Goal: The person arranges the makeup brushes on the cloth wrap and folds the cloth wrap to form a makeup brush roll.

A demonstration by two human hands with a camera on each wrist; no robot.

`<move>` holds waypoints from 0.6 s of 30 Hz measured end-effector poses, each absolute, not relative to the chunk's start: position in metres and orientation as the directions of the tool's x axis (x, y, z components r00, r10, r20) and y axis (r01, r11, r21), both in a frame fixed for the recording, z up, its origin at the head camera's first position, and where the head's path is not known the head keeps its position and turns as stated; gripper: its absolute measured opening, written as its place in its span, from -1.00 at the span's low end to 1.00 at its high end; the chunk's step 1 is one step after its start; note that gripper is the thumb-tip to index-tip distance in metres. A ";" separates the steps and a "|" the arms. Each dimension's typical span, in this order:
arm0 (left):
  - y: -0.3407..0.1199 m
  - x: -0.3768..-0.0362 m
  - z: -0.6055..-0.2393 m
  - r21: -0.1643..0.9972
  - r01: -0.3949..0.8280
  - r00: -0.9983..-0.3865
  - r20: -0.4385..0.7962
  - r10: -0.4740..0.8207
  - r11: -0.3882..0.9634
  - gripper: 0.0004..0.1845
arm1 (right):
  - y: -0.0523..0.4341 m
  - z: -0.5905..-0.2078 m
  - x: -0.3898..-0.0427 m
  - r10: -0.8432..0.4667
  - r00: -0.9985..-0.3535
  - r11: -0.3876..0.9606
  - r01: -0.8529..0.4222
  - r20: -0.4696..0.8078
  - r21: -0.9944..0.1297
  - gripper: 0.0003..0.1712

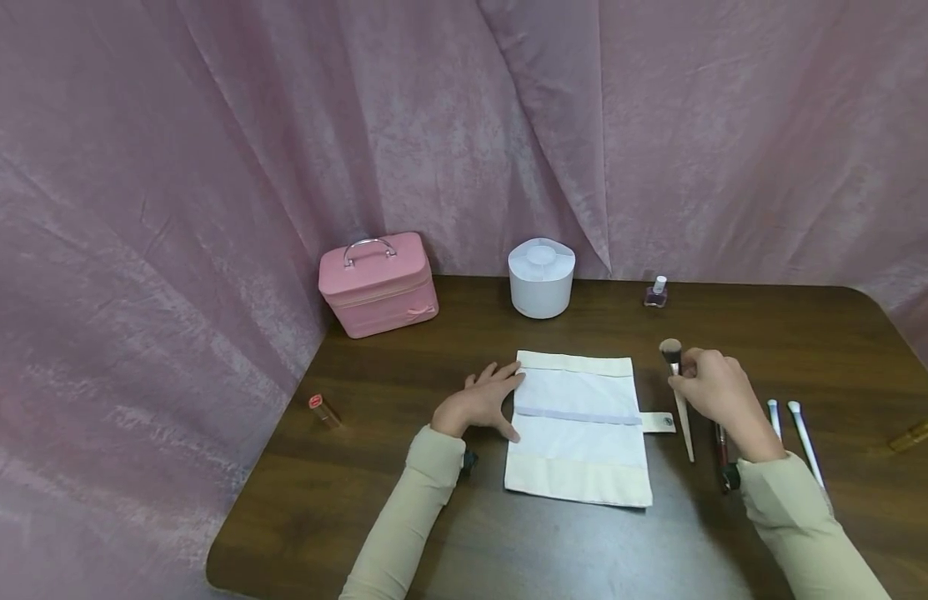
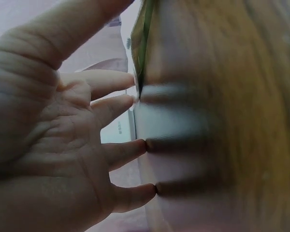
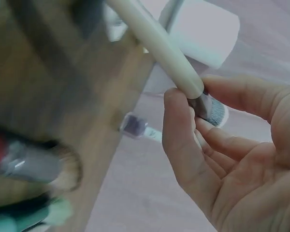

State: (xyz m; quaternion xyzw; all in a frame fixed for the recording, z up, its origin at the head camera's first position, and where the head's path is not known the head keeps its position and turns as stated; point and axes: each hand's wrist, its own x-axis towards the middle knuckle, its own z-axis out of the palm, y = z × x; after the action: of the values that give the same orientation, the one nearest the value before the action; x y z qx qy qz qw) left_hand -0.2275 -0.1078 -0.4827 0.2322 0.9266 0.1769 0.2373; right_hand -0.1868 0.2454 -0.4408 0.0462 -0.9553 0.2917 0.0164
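A makeup brush (image 1: 684, 425) with a pale handle and dark-and-light bristles is pinched between the thumb and fingers of my right hand (image 1: 714, 387), near the metal collar. In the right wrist view the brush handle (image 3: 157, 48) points away from the palm, bristles beyond the fingertips. My left hand (image 1: 477, 406) lies at the left edge of an unfolded white cloth roll (image 1: 576, 479), fingers spread; its fingertips (image 2: 135, 151) touch down by that edge in the left wrist view. From the roll's right side sticks a strap (image 1: 656, 422) with a snap.
Right of the held brush lie a dark red brush (image 1: 722, 450) and two pale-blue-tipped brushes (image 1: 805, 437). A gold tube (image 1: 916, 435) lies far right, a lipstick (image 1: 324, 411) at left. Behind stand a pink case (image 1: 379, 292), a white round container (image 1: 542, 292) and nail polish (image 1: 655, 295).
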 end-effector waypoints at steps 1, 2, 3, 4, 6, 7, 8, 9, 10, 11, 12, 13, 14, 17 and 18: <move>-0.108 -0.228 -0.483 0.438 0.344 -0.782 -0.356 0.511 0.831 0.14 | 0.244 -0.439 -0.189 -0.080 -0.995 0.819 -0.104 0.067 -0.564 -0.77; -0.108 -0.228 -0.484 0.436 0.343 -0.784 -0.355 0.509 0.832 0.14 | 0.242 -0.437 -0.192 -0.078 -0.994 0.814 -0.108 0.076 -0.571 -0.75; -0.108 -0.228 -0.484 0.438 0.341 -0.784 -0.355 0.508 0.832 0.14 | 0.240 -0.434 -0.194 -0.075 -0.994 0.806 -0.106 0.077 -0.583 -0.74; -0.108 -0.227 -0.484 0.438 0.340 -0.785 -0.355 0.507 0.832 0.14 | 0.238 -0.432 -0.196 -0.073 -0.994 0.799 -0.106 0.079 -0.592 -0.70; -0.109 -0.227 -0.484 0.440 0.336 -0.787 -0.354 0.504 0.833 0.15 | 0.234 -0.429 -0.201 -0.064 -0.995 0.781 -0.098 0.078 -0.617 -0.63; -0.109 -0.227 -0.484 0.442 0.334 -0.788 -0.354 0.504 0.833 0.15 | 0.231 -0.427 -0.203 -0.056 -0.996 0.765 -0.092 0.076 -0.637 -0.59; -0.109 -0.226 -0.484 0.444 0.334 -0.788 -0.353 0.504 0.832 0.15 | 0.229 -0.426 -0.205 -0.050 -0.996 0.750 -0.086 0.073 -0.656 -0.57; -0.110 -0.226 -0.484 0.447 0.333 -0.788 -0.352 0.506 0.830 0.15 | 0.226 -0.424 -0.207 -0.042 -0.997 0.734 -0.079 0.071 -0.675 -0.55; -0.110 -0.226 -0.484 0.449 0.333 -0.788 -0.350 0.506 0.829 0.15 | 0.223 -0.423 -0.209 -0.036 -0.996 0.720 -0.078 0.076 -0.689 -0.55; -0.110 -0.226 -0.484 0.449 0.333 -0.789 -0.348 0.506 0.829 0.15 | 0.220 -0.422 -0.210 -0.030 -0.997 0.703 -0.076 0.078 -0.707 -0.54; -0.110 -0.226 -0.484 0.451 0.334 -0.788 -0.348 0.508 0.828 0.16 | 0.217 -0.421 -0.212 -0.023 -0.997 0.684 -0.073 0.079 -0.726 -0.53; -0.110 -0.226 -0.484 0.451 0.336 -0.787 -0.347 0.510 0.827 0.16 | 0.214 -0.420 -0.213 -0.016 -0.996 0.664 -0.073 0.083 -0.744 -0.53; -0.110 -0.226 -0.483 0.449 0.339 -0.786 -0.348 0.511 0.827 0.16 | 0.211 -0.419 -0.214 -0.007 -0.996 0.644 -0.072 0.089 -0.761 -0.53; -0.111 -0.227 -0.483 0.440 0.348 -0.784 -0.348 0.514 0.828 0.17 | 0.202 -0.418 -0.218 0.029 -0.994 0.587 -0.068 0.104 -0.807 -0.54; -0.111 -0.227 -0.482 0.439 0.349 -0.783 -0.349 0.515 0.828 0.17 | 0.199 -0.418 -0.220 0.042 -0.993 0.567 -0.068 0.111 -0.821 -0.55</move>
State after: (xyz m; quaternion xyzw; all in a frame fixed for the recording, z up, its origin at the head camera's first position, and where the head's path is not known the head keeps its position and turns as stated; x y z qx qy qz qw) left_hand -0.2270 -0.1109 -0.4820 0.2329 0.9273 0.1780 0.2329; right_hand -0.2199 0.1986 -0.4181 0.0074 -0.8832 0.4653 0.0587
